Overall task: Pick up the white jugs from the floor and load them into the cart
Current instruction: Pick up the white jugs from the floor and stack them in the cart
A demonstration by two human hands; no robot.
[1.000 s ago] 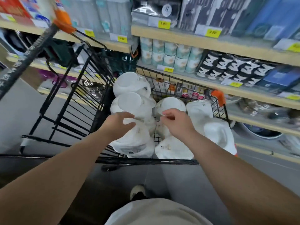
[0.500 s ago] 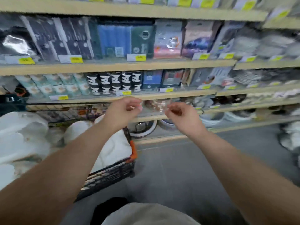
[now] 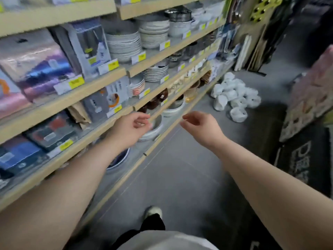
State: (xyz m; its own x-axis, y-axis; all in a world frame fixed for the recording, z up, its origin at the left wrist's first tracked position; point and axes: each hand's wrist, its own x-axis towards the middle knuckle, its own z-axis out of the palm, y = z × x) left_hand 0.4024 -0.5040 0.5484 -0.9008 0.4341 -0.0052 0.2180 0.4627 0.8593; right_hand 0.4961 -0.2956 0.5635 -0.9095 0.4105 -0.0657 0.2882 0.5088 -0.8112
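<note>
Several white jugs [image 3: 234,92] lie in a heap on the grey floor at the far right, beside the foot of the shelving. One jug [image 3: 238,114] lies a little nearer than the rest. My left hand [image 3: 130,128] and my right hand [image 3: 201,126] are stretched out in front of me at mid height, fingers loosely curled, holding nothing. Both hands are well short of the jugs. The cart is out of view.
Wooden shelves [image 3: 100,76] with plates, bowls and packaged goods run along the left. Dark mats and rugs [image 3: 304,159] stand on the right. A strip of grey floor [image 3: 180,177] leads between them toward the jugs. My foot [image 3: 153,212] is at the bottom.
My view has swung right, away from the cart with its loaded jugs, to the aisle and the heap on the floor. Both hands left the jugs in the cart and are empty.
</note>
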